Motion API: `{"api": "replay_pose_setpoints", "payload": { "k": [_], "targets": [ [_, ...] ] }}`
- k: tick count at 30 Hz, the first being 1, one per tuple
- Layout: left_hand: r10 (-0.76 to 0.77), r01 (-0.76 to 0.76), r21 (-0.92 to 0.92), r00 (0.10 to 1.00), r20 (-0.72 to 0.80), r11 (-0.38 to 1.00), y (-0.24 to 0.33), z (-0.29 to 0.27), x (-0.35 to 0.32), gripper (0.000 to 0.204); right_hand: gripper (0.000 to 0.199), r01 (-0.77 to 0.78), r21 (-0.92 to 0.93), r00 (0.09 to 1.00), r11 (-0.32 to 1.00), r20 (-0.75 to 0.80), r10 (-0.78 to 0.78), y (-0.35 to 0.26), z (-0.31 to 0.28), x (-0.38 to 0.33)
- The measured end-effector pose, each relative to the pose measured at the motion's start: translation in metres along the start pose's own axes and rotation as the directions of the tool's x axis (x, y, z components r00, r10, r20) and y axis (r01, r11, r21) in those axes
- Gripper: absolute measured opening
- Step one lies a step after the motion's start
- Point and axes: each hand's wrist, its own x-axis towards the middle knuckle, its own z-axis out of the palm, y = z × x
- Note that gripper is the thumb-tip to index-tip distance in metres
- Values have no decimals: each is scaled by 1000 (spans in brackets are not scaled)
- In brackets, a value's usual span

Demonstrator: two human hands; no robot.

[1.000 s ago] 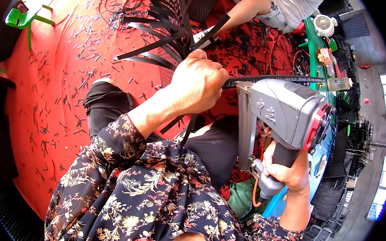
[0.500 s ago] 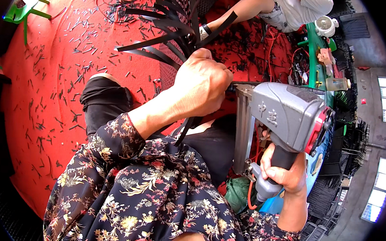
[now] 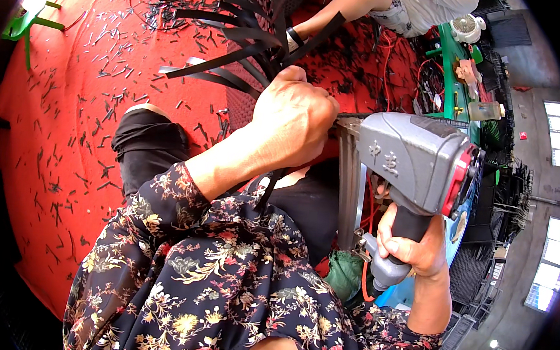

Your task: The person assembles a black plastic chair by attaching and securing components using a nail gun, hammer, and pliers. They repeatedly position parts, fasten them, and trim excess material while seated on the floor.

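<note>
My left hand point(image 3: 294, 117) is closed in a fist round black flat strips point(image 3: 240, 50), whose loose ends fan out above it; one end hangs below the wrist. In my right hand point(image 3: 413, 241) is a grey pneumatic nail gun point(image 3: 413, 156), gripped by its black handle. The gun's nose points left and meets the place just beside my left fist; the exact contact is hidden behind the knuckles. An orange air hose point(image 3: 367, 280) runs from the base of the handle. Behind the strips stands a dark woven piece point(image 3: 239, 106), partly covered.
Short black strip scraps point(image 3: 106, 49) litter the red floor covering point(image 3: 40, 123). Another person's leg point(image 3: 345, 12) reaches in at the top. A green table point(image 3: 452, 63) with a white fan point(image 3: 466, 28) and a plastic bottle point(image 3: 485, 111) stands at right. A green stool point(image 3: 25, 26) is far left.
The nail gun has shifted slightly left and up, with its nose still at my left fist. The view has turned a little; both grips stay the same.
</note>
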Motion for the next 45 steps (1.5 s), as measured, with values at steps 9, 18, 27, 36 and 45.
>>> {"api": "replay_pose_setpoints", "payload": {
  "k": [9, 18, 27, 36, 45],
  "targets": [
    [-64, 63, 13, 984, 164, 998, 8, -4, 1, 12, 22, -51, -2, 999, 999, -16, 51, -7, -2, -6],
    [28, -28, -8, 1000, -11, 1000, 10, 5, 0, 5, 55, -89, -23, 995, 996, -49, 88, -11, -2, -9],
    [24, -24, -11, 1000, -15, 1000, 16, 5, 1, 7, 63, -120, -7, 992, 993, -32, 119, -8, -2, -11],
    [-50, 40, 49, 977, 208, 998, 3, 5, 1, 18, 17, 90, 41, 993, 995, -86, -86, 10, -18, -8],
    [37, -34, -16, 980, 194, 999, -13, -20, -1, 26, 38, 320, -33, 747, 947, -606, -273, 72, -129, -8]
  ]
}}
